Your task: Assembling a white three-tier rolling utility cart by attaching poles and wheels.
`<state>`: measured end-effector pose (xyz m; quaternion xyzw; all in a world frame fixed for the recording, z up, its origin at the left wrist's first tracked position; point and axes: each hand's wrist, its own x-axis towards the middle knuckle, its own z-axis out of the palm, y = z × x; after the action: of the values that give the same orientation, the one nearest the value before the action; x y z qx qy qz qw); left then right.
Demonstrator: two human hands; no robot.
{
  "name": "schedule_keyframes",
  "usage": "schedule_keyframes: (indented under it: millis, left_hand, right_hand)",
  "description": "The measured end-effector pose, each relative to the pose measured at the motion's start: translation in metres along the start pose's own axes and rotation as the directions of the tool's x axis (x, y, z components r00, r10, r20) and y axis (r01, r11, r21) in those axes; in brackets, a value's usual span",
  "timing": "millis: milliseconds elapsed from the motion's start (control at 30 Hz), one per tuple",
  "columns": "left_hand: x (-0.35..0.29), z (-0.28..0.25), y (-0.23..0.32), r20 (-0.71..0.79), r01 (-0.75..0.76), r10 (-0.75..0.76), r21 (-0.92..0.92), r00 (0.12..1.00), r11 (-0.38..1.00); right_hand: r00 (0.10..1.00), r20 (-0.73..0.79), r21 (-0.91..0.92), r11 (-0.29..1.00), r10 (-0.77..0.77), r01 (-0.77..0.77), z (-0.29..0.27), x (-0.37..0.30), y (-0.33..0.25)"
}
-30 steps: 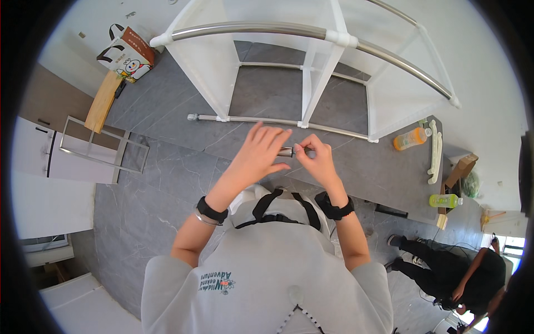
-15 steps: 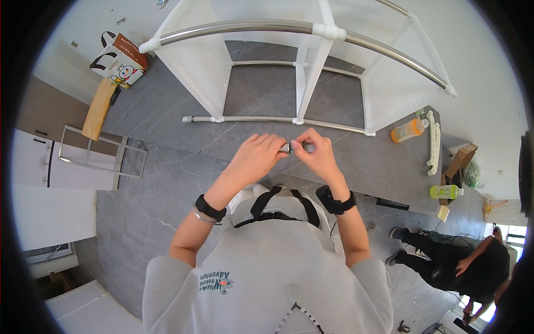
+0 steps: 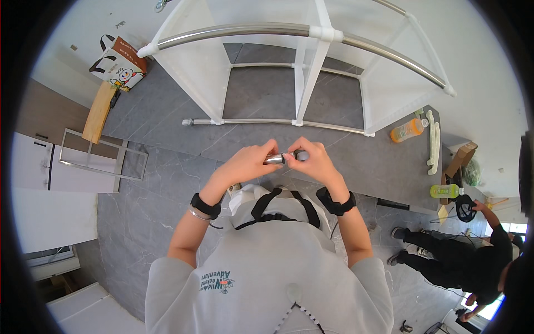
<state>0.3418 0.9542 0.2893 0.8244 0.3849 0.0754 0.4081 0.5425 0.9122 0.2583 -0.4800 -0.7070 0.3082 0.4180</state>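
Note:
My left hand (image 3: 248, 163) pinches a short shiny metal tube (image 3: 274, 159), with part of the tube showing between finger and thumb. Right beside it, my right hand (image 3: 317, 163) has its thumb and fingers closed on a small grey end piece (image 3: 302, 155) at the tube's right end. Whether the two pieces are joined is hidden by the fingertips. Just beyond my hands, a rack (image 3: 261, 29) of metal poles and white panels lies on the grey countertop (image 3: 172, 133). One near pole (image 3: 256, 121) carries a grey fitting (image 3: 187, 122) at its left end.
An orange bottle (image 3: 408, 130) and a white plastic bar (image 3: 433, 143) are at the counter's right, near a green bottle (image 3: 445, 191). A bag (image 3: 125, 67) and a wooden board (image 3: 99, 112) sit at the left. Another person (image 3: 445, 259) stands at the lower right.
My left fingers have shifted back, so more of the metal tube shows, and both hands sit slightly lower. The other person's arm now reaches toward the counter with a black object.

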Motion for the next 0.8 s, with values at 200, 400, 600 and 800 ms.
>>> schedule_keyframes:
  millis: [200,400,600,800]
  left_hand:
    - [0.004,-0.009,-0.019,0.236,-0.013,0.059,-0.194,0.97,0.981]
    - [0.004,0.006,-0.029,-0.039,-0.228,0.225,-0.092,0.974,0.969]
    - [0.002,0.013,-0.002,-0.381,-0.283,0.4,0.326,0.834,0.902]
    - [0.001,0.008,-0.008,-0.308,-0.263,0.341,0.268,0.888,0.927]
  right_hand:
    - [0.997,0.017,0.031,0.997,-0.076,0.075,0.005,0.001,0.0]
    - [0.998,-0.05,-0.02,1.0,-0.025,0.024,0.011,0.004,0.005]
    - [0.988,-0.157,0.045,0.999,-0.003,0.01,0.022,0.004,0.008]
    - [0.984,-0.178,0.044,0.999,0.021,-0.013,0.018,0.008,0.004]
